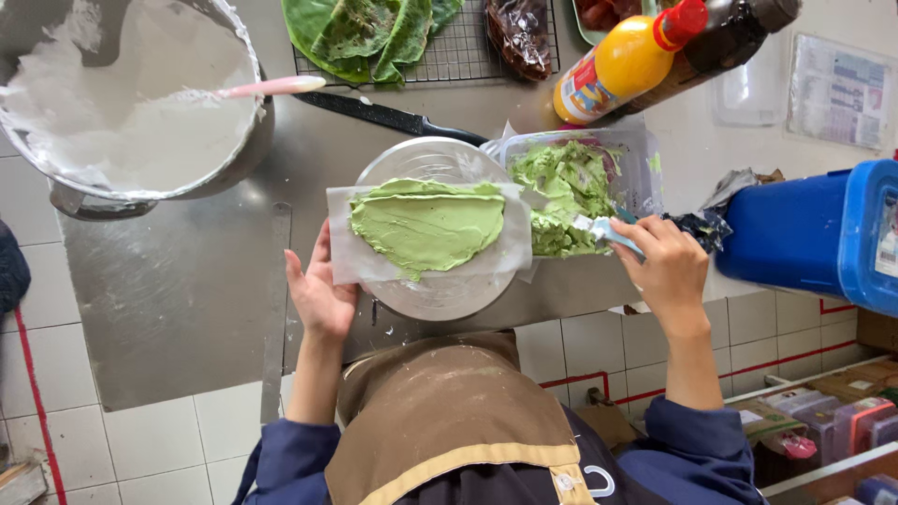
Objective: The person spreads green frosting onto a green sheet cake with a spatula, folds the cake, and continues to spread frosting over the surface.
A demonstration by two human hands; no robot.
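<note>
green paste layer (427,224): flat oval on white paper sheet (355,266), long axis left-right across round metal plate (440,290)
left hand (318,297): open, fingers spread, touching sheet's left edge; paste just right of it
right hand (669,266): closed around pale blue spatula (606,231), blade pointing left into plastic tub (636,159) of green paste
tub: touching plate's right side
</note>
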